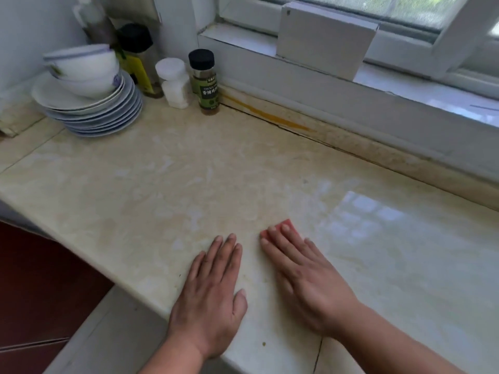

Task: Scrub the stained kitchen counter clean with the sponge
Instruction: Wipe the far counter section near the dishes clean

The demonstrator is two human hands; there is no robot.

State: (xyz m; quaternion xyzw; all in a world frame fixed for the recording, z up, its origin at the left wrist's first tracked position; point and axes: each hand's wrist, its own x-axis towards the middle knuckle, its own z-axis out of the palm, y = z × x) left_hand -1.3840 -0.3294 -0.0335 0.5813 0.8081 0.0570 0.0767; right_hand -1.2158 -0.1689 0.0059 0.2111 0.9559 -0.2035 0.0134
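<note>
1. Currently, the right hand (305,279) presses the pink sponge (280,228) flat onto the surface (189,184) with straight fingers, near the front edge.
2. The left hand (213,292) rests palm-down just beside it, fingers extended, holding nothing.
3. Stacked plates (102,114) with bowls (83,68) and a spice jar (205,82) occupy the far-left corner.
4. An orange stain (270,117) runs along the back edge.
</note>
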